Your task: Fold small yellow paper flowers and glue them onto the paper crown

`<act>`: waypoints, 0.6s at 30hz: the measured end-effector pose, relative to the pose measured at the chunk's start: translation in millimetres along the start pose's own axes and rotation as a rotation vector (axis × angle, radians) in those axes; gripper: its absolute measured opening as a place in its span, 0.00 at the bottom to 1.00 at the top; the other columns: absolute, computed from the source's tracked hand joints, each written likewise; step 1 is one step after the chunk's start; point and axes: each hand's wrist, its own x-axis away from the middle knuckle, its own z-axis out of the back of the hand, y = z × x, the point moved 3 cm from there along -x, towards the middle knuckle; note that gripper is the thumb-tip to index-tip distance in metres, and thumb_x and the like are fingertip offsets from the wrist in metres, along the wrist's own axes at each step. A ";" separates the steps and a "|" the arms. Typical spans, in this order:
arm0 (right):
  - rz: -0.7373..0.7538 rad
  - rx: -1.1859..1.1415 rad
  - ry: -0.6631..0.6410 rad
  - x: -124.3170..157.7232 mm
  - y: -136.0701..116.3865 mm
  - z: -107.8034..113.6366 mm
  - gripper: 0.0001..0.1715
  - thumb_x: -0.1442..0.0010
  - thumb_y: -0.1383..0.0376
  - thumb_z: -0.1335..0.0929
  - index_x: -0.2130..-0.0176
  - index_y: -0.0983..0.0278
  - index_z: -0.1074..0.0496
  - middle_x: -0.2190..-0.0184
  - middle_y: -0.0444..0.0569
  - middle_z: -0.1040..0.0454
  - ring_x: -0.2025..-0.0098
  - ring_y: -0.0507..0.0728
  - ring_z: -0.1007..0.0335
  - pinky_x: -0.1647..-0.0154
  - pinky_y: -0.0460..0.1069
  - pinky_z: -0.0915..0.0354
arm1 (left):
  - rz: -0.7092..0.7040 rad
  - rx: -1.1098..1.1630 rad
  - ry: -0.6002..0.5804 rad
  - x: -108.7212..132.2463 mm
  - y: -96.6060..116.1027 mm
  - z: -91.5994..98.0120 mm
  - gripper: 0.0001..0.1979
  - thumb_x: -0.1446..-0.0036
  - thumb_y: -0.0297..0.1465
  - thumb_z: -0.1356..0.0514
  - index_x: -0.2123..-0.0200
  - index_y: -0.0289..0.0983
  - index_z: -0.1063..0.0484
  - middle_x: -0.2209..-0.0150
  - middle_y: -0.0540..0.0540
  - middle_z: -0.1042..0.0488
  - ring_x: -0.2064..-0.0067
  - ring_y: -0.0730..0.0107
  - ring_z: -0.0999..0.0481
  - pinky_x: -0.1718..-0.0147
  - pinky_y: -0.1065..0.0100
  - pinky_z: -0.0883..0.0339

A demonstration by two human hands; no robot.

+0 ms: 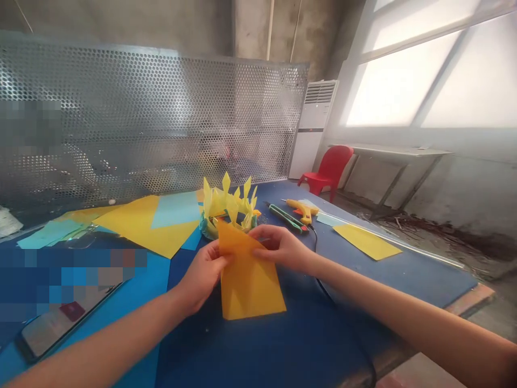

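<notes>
An orange-yellow sheet of paper (252,285) is held up over the blue table, its top corner folded to a slanted point. My left hand (205,272) pinches its left edge between thumb and fingers. On the upper right edge, my right hand (283,248) grips the same sheet, fingers curled behind and thumb in front. Just beyond the sheet stands a paper crown (232,205) with pale yellow pointed spikes and a teal band; its lower front is partly hidden by the sheet and my right hand.
A green utility knife (286,216) and a yellow glue gun (302,209) with a black cord lie right of the crown. A yellow paper piece (367,241) rests farther right. Yellow sheets (133,223) and light blue paper (177,209) spread left; a phone (60,323) lies near left.
</notes>
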 end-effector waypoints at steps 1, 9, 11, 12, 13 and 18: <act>0.038 0.006 0.005 -0.9 4.7 0.6 0.14 0.47 0.60 0.29 0.61 0.66 0.26 0.65 0.49 0.23 0.67 0.54 0.24 0.67 0.48 0.28 | 0.011 0.021 0.023 -1.3 -2.9 1.3 0.13 0.54 0.30 0.32 0.62 0.35 0.23 0.62 0.43 0.18 0.59 0.60 0.20 0.60 0.67 0.28; 0.399 0.126 0.034 -10.6 -1.7 -4.7 0.11 0.47 0.75 0.33 0.69 0.63 0.21 0.59 0.51 0.28 0.61 0.54 0.30 0.63 0.48 0.32 | 0.029 0.095 0.139 -0.6 -8.9 11.3 0.24 0.43 0.45 0.42 0.49 0.35 0.33 0.58 0.40 0.20 0.56 0.57 0.21 0.59 0.62 0.28; 0.465 0.148 0.020 -10.4 -3.1 -5.3 0.13 0.47 0.75 0.34 0.69 0.63 0.21 0.59 0.51 0.29 0.60 0.54 0.30 0.61 0.50 0.31 | 0.015 0.047 0.151 -2.4 -11.7 11.6 0.24 0.47 0.41 0.35 0.50 0.37 0.32 0.58 0.42 0.21 0.56 0.58 0.22 0.59 0.63 0.29; 0.487 0.157 0.010 -9.5 -3.4 -5.3 0.13 0.47 0.75 0.34 0.69 0.63 0.21 0.59 0.52 0.29 0.59 0.55 0.30 0.59 0.51 0.31 | 0.005 0.019 0.156 -3.6 -12.8 11.6 0.23 0.49 0.39 0.33 0.51 0.38 0.31 0.58 0.43 0.21 0.56 0.58 0.22 0.59 0.63 0.29; 0.503 0.165 -0.003 -8.2 -3.7 -5.3 0.13 0.47 0.75 0.35 0.68 0.63 0.21 0.59 0.52 0.30 0.59 0.55 0.30 0.57 0.52 0.31 | -0.004 -0.009 0.160 -4.8 -13.7 11.6 0.22 0.51 0.37 0.31 0.53 0.38 0.30 0.59 0.44 0.21 0.56 0.58 0.23 0.59 0.64 0.29; 0.478 0.171 0.032 0.3 -7.6 -6.6 0.09 0.43 0.70 0.36 0.63 0.65 0.26 0.62 0.51 0.28 0.61 0.55 0.30 0.59 0.51 0.31 | -0.050 -0.131 0.169 -6.2 -15.2 11.7 0.12 0.50 0.36 0.32 0.62 0.39 0.27 0.63 0.48 0.22 0.58 0.64 0.24 0.62 0.70 0.30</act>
